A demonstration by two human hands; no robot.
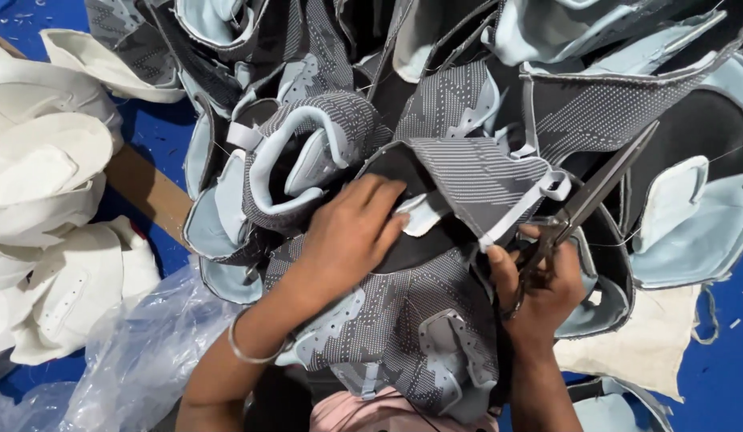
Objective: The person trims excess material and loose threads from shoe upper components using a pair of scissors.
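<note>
Scissors [593, 194] gripped in closed right hand [543, 292], blades angled up-right, above centre-right of the pile. Left hand [347, 236] flat, fingers extended, pressing grey patterned shoe upper [467, 180]. Underneath, blue surface [727, 376]; white uppers [47, 176] stacked left.

Blue floor [159, 132], wooden strip [151, 188] across it, even light

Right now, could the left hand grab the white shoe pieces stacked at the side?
Probably yes, with a stretch. The left hand is pressing on the grey shoe piece, and the white shoe pieces lie off to its left. Only a strip of blue table lies between, nothing blocking.
</note>
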